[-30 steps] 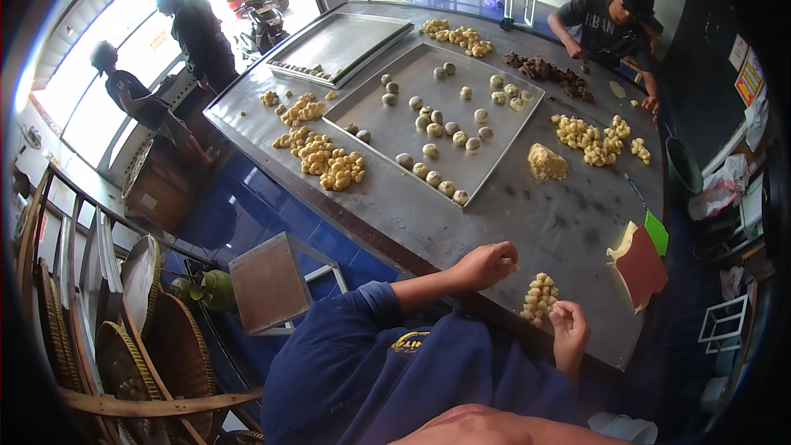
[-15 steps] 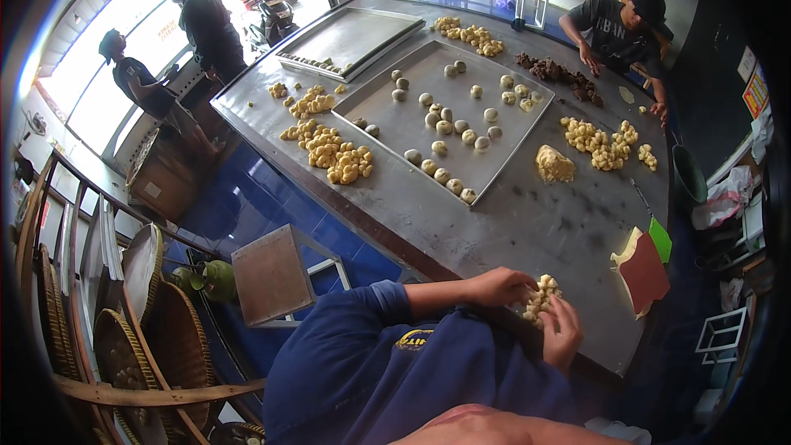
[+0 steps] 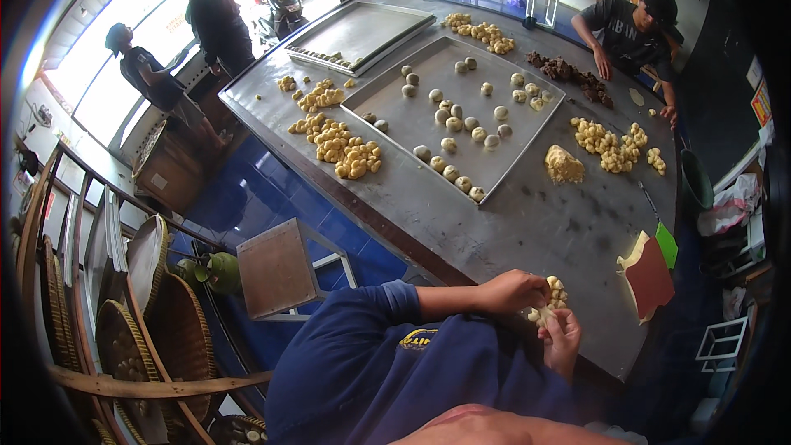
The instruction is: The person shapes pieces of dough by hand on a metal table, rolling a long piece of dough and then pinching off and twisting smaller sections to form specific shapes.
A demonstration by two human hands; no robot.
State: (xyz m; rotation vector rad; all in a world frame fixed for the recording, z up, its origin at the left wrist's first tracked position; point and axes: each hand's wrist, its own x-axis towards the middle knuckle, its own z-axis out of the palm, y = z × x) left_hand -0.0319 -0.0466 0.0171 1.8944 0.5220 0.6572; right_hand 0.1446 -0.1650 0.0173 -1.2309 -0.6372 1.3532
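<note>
At the near edge of the metal table [image 3: 581, 255], my left hand [image 3: 523, 292] and my right hand [image 3: 560, 334] meet with fingers closed on a small pale piece of dough [image 3: 544, 315] between them. They work right beside a cluster of small cream dough lumps [image 3: 557, 286], partly hidden behind my fingers. To the right lie a red block with a pale, creamy edge [image 3: 647, 276] and a green spatula [image 3: 666, 245]. A rough yellow mound [image 3: 564, 165] sits farther back.
A large tray [image 3: 511, 185] holds several round balls, with yellow piles [image 3: 346, 152] around it and brown lumps [image 3: 568, 74]. A co-worker [image 3: 626, 33] leans at the back right; two people [image 3: 218, 16] stand left. A stool [image 3: 276, 272] and basket rack [image 3: 181, 330] are at lower left.
My left hand has moved right and down to meet my right hand, and both now grip a dough piece. The view has shifted slightly. The co-worker's hand has moved.
</note>
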